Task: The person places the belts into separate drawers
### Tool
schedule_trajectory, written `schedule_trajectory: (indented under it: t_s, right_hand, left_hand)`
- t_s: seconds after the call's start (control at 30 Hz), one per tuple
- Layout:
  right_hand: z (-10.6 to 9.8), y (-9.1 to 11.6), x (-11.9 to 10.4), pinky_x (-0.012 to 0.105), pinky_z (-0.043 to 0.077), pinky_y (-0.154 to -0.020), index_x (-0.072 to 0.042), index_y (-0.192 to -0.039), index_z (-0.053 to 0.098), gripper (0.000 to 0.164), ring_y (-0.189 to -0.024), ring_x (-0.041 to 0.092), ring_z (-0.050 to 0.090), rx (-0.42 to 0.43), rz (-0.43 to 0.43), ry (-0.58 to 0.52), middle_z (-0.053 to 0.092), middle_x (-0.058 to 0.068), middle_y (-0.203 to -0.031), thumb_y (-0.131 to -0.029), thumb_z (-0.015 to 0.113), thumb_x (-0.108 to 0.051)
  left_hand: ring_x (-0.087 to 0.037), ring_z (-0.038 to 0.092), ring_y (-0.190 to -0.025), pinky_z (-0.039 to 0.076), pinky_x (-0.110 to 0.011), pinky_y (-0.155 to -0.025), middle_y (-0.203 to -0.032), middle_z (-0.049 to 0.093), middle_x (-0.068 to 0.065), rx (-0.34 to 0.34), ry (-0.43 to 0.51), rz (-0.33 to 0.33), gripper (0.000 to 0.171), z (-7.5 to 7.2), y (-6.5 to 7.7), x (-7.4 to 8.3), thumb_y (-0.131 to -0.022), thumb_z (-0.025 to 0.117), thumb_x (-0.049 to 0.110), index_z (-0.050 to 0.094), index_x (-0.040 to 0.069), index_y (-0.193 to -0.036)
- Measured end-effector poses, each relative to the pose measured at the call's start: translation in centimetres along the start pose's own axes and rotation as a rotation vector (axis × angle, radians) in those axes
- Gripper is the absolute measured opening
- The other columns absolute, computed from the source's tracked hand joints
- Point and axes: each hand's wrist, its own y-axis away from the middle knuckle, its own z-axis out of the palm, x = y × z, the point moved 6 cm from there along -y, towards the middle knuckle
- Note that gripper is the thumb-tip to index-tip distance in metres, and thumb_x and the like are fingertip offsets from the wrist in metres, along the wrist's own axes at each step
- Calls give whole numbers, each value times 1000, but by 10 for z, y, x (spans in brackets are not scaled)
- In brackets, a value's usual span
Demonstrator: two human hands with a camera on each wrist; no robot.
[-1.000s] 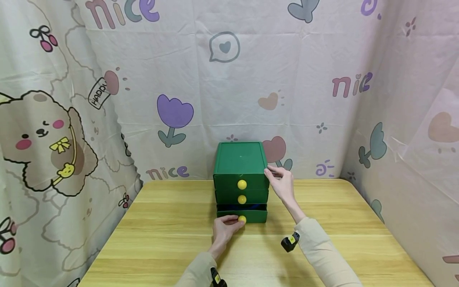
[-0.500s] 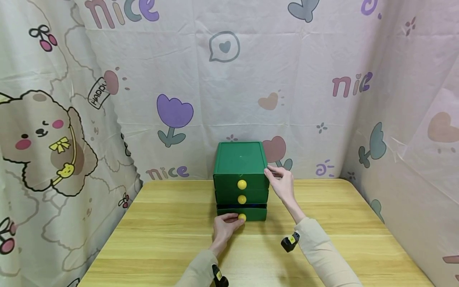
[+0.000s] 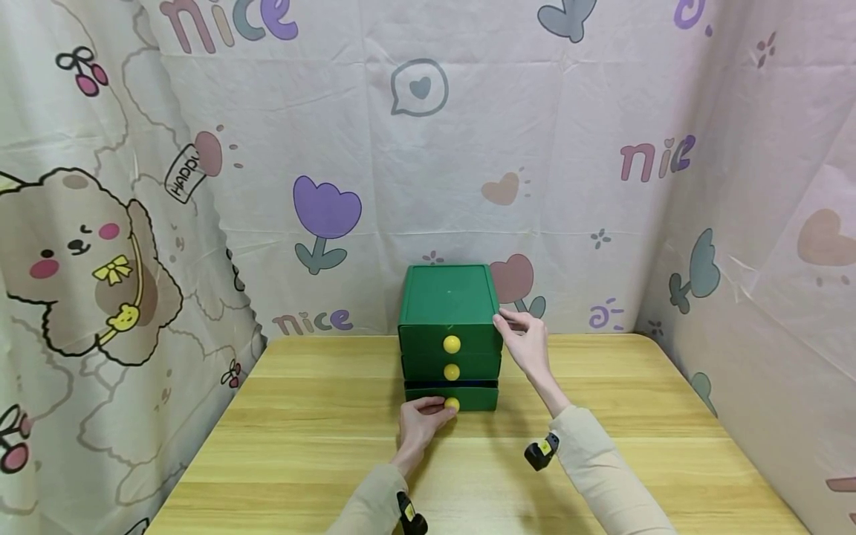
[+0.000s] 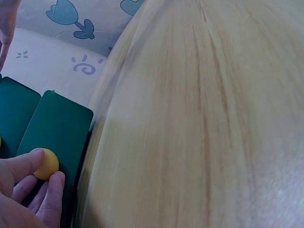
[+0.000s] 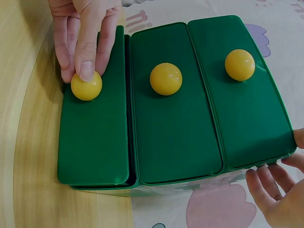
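Observation:
A green cabinet [image 3: 449,294] of three stacked drawers stands on the table, each drawer front bearing a round yellow knob. My left hand [image 3: 418,429] pinches the knob [image 5: 86,86] of the bottom drawer [image 3: 478,398] between thumb and fingers. That drawer sticks out a little, leaving a narrow dark gap above its front. The middle drawer [image 5: 175,128] and top drawer [image 5: 251,114] sit flush. My right hand [image 3: 526,343] holds the cabinet's upper right front corner, thumb and fingers bent at the edge; the right wrist view shows several fingertips against the side wall.
Beneath the cabinet is a light wooden table [image 3: 301,438], its far edge just behind. A printed white cloth [image 3: 428,163] hangs behind and along both sides. Each sleeved forearm wears a small black wrist camera [image 3: 542,451].
The bottom drawer has slid inward, mostly in the first half second, and its gap has narrowed. My left hand moved with the knob; my right hand stayed at the corner.

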Motion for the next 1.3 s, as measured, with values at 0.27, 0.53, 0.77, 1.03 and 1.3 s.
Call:
schedule_trajectory:
  t_s: [0.27, 0.53, 0.77, 1.03, 1.3]
  right_hand:
    - [0, 0, -1, 9, 52, -73, -1, -118, 74, 28, -77, -12, 59, -4, 4, 8, 72, 23, -109, -94, 70, -15]
    - [0, 0, -1, 9, 53, -73, -2, -118, 74, 28, -77, -13, 59, -5, 8, 8, 72, 22, -109, -94, 71, -15]
    - [0, -1, -1, 9, 53, -72, -1, -117, 75, 28, -77, -11, 61, 5, -3, 10, 72, 23, -107, -93, 72, -15]
    - [-1, 0, -2, 10, 53, -72, -2, -116, 75, 27, -75, -14, 59, 2, -4, 7, 72, 22, -107, -93, 71, -15]
    - [-1, 0, -2, 10, 53, -72, -2, -116, 75, 26, -75, -14, 59, 5, -4, 1, 72, 22, -106, -93, 72, -15]
  left_hand:
    - [-18, 74, -83, 60, -21, -69, -98, 77, -19, 2, -5, 3, 30, 1, -2, 0, -79, 86, 11, 76, -5, -102]
    - [-15, 73, -81, 60, -22, -70, -97, 78, -19, 9, 5, -4, 31, 2, -4, -2, -78, 86, 11, 76, -4, -103]
    - [-14, 73, -80, 60, -22, -69, -97, 78, -19, 12, 12, -6, 31, 2, -6, -3, -78, 86, 10, 75, -5, -103]
    - [-11, 71, -76, 59, -20, -68, -96, 77, -19, 16, 37, -13, 32, 3, -8, -3, -78, 86, 8, 75, -7, -104]
    - [-17, 73, -78, 60, -23, -68, -98, 75, -29, 10, 35, 3, 32, 4, 2, 14, -81, 81, 1, 71, -14, -107]
